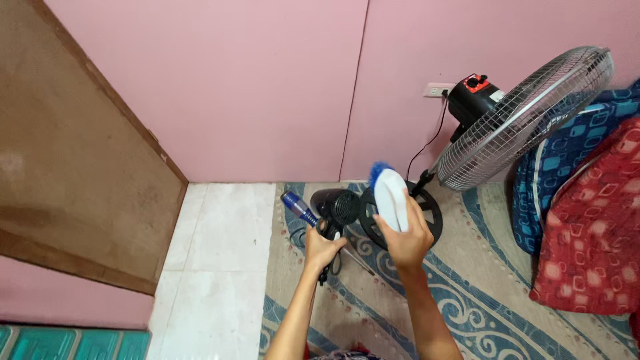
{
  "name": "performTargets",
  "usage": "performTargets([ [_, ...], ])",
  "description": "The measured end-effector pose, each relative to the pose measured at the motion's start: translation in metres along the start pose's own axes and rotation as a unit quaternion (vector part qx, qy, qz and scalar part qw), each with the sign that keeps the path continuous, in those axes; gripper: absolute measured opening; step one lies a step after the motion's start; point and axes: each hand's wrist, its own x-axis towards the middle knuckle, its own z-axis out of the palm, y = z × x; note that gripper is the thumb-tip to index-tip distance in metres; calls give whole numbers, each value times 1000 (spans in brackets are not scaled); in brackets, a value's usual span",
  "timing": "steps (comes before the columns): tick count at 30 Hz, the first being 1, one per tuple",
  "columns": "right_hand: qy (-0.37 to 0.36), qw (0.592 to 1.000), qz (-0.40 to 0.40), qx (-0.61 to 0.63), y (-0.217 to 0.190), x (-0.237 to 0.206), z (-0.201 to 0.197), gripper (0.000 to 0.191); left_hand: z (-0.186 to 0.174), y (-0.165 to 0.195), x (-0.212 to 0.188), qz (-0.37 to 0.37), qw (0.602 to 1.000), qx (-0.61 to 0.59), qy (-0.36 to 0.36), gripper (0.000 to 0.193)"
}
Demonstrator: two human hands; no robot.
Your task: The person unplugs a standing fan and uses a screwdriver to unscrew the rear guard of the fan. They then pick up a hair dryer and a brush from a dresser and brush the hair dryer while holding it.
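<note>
My left hand grips the handle of a black hair dryer, whose round rear grille faces me. A blue-and-silver screwdriver sticks up and to the left out of the same hand. My right hand holds a white scrub brush with blue bristles at its far tip, raised just right of the dryer. Both hands hover over a patterned blue and beige rug.
A standing electric fan with a wire cage and black motor stands at the right, its round base behind my right hand, its cord plugged into a wall outlet. Red and blue patterned cushions lie far right. A brown board leans left; white tiles.
</note>
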Motion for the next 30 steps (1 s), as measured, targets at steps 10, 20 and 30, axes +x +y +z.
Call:
performTargets([
  [10, -110, 983, -137, 48, 17, -6, 24, 67, -3, -2, 7, 98, 993, 28, 66, 66],
  [20, -82, 992, 76, 55, 13, 12, 12, 63, -15, -16, 7, 49, 995, 80, 26, 54],
  [30, -182, 978, 51, 84, 5, 16, 4, 57, -24, 15, -1, 102, 993, 29, 51, 52],
])
